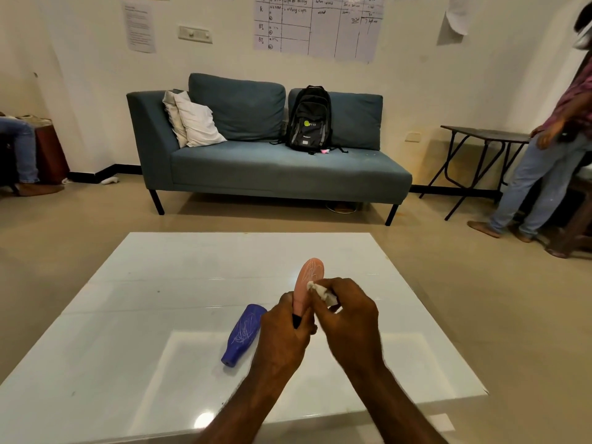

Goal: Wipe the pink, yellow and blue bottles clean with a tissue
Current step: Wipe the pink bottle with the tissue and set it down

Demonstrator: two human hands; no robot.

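Note:
My left hand (283,331) grips the neck end of a pink bottle (307,280), held above the white table (160,315) with its base pointing away from me. White scribble marks cover the pink surface. My right hand (347,318) pinches a crumpled white tissue (322,291) and presses it against the bottle's right side. A blue bottle (243,336) lies on its side on the table just left of my left hand, also scribbled with white lines. No yellow bottle is in view.
A blue sofa (266,174) with pillows and a black backpack (309,118) stands beyond the table. A person (551,149) stands at the right by a dark folding table (480,139). Another person's legs (22,149) show at the far left.

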